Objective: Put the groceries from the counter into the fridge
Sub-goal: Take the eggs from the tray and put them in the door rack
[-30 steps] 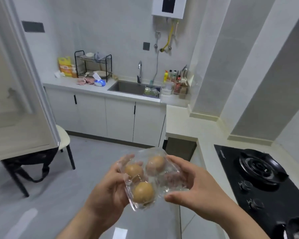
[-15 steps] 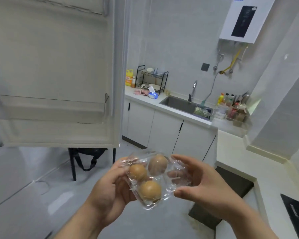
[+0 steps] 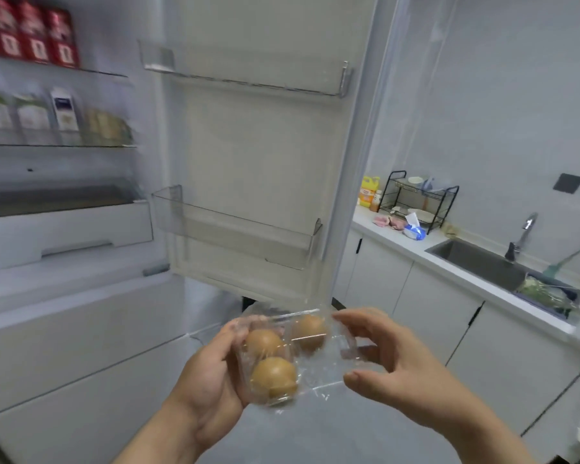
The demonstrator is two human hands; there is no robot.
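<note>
Two hands, left hand (image 3: pixel 211 373) and (it seems) right hand (image 3: pixel 392 370), grip the egg box (image 3: pixel 282 360) by the fridge (image 3: pixel 81 329); next lift it onto a door shelf (image 3: pixel 235 229).

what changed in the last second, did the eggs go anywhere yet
The person turned left toward the open fridge, so its door shelf now shows behind the egg carton, and the sink slid to the right. Nothing was let go: the left hand and right hand still hold the carton, three eggs inside.
</note>
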